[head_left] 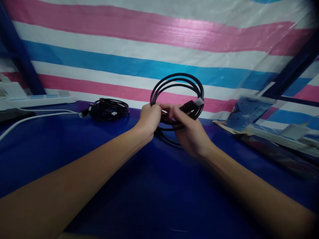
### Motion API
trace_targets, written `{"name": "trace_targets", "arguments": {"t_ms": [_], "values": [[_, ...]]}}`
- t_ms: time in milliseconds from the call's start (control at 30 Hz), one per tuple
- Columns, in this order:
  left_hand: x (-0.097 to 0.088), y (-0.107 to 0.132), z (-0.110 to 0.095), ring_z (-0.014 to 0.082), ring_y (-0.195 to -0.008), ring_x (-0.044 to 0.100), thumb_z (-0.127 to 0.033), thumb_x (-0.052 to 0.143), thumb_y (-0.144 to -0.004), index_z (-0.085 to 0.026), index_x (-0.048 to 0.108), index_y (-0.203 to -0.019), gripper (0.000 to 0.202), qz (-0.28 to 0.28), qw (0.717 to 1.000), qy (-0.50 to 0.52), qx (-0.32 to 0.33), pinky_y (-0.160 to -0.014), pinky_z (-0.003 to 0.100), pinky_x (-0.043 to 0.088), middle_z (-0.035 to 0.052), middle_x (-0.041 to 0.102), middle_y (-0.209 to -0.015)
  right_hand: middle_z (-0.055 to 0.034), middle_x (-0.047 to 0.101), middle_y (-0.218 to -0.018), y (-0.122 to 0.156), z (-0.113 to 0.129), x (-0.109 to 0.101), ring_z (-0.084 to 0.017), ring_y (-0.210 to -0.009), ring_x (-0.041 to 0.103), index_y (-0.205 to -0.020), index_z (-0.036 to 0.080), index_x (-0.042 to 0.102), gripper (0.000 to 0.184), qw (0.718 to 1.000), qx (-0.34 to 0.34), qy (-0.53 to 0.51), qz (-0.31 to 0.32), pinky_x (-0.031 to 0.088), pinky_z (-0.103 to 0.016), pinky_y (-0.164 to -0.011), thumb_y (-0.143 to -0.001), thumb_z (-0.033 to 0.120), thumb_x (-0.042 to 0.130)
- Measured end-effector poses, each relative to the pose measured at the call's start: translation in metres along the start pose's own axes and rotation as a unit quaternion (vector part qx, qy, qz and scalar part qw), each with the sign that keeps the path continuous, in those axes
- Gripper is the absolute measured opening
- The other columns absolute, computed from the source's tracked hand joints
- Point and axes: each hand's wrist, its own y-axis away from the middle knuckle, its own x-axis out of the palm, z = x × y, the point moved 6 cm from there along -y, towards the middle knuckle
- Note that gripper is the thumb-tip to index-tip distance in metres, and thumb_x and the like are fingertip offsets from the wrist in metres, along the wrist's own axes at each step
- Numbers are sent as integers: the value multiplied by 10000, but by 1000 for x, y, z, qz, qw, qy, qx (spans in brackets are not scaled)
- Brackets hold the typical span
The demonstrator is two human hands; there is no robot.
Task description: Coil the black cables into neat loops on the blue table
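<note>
A black cable [177,79] wound into an upright round coil is held above the blue table [74,156]. My left hand [149,120] is closed in a fist around the coil's left lower side. My right hand [189,132] is closed on the coil's lower right, pinching the cable's plug end [195,104], which has a pale tip. A second black coiled cable [109,108] lies flat on the table to the left, apart from both hands.
A white power strip [37,98] with a white cord [45,114] runs along the far left. Papers and a blue packet [245,114] lie at the right. A striped pink, white and blue sheet [149,39] hangs behind.
</note>
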Motion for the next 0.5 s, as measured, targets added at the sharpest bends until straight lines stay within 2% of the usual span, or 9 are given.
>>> {"name": "trace_targets", "arguments": {"t_ms": [67, 133, 200, 267, 333, 400, 467, 500], "values": [[-4, 0, 6, 179, -761, 604, -162, 475, -697, -135, 652, -803, 209, -27, 999, 9, -30, -677, 297, 473, 92, 673, -807, 5, 537, -637, 0, 2, -1, -145, -764, 575, -572, 199, 458, 354, 997, 41, -60, -20, 457, -336, -867, -847, 393, 569], [-7, 0, 14, 183, -780, 598, -144, 506, -668, -141, 667, -850, 243, -35, 996, 19, -77, -655, 296, 466, 103, 667, -917, 48, 379, -466, 1, 1, 0, -104, -548, 492, -513, 201, 366, 449, 992, 83, -97, -14, 476, -313, -807, -871, 401, 547], [-6, 2, 22, 180, -767, 590, -138, 491, -689, -159, 660, -929, 295, -31, 988, 56, -141, -614, 297, 464, 115, 636, -1030, 83, 255, -406, 2, -2, -1, -67, -404, 330, -507, 202, 321, 474, 987, 123, -103, 6, 489, -289, -699, -873, 394, 554], [-3, 4, 26, 164, -754, 585, -116, 466, -721, -170, 621, -995, 319, -26, 977, 111, -180, -609, 295, 479, 124, 596, -1105, 111, 221, -397, 1, -7, -7, -44, -360, 200, -564, 198, 385, 377, 986, 150, -78, 2, 449, -253, -538, -835, 332, 610], [1, 5, 23, 137, -732, 591, -77, 462, -739, -162, 556, -1053, 338, -29, 972, 158, -169, -640, 286, 498, 131, 568, -1123, 133, 233, -402, -2, -10, -21, -38, -352, 165, -738, 198, 488, 176, 987, 154, -37, -40, 361, -218, -423, -766, 220, 660], [5, 5, 15, 106, -660, 589, -55, 477, -753, -169, 478, -1130, 394, -26, 976, 177, -125, -627, 259, 488, 115, 583, -1061, 146, 260, -410, -7, -10, -36, -44, -344, 186, -943, 208, 488, 302, 987, 130, 2, -93, 304, -203, -373, -708, 134, 661], [11, 5, 5, 72, -513, 517, -74, 488, -778, -165, 462, -1139, 373, 3, 983, 165, -82, -553, 238, 445, 47, 599, -839, 150, 275, -411, -11, -10, -49, -60, -337, 233, -1081, 220, 439, 454, 985, 101, 36, -139, 304, -208, -355, -690, 115, 646], [14, 7, 1, 60, -446, 453, -97, 493, -793, -158, 489, -1101, 314, 28, 985, 156, -68, -521, 235, 419, -4, 550, -688, 150, 282, -409, -12, -10, -55, -70, -332, 257, -1139, 224, 419, 507, 983, 91, 58, -152, 316, -216, -353, -694, 118, 636]]}}
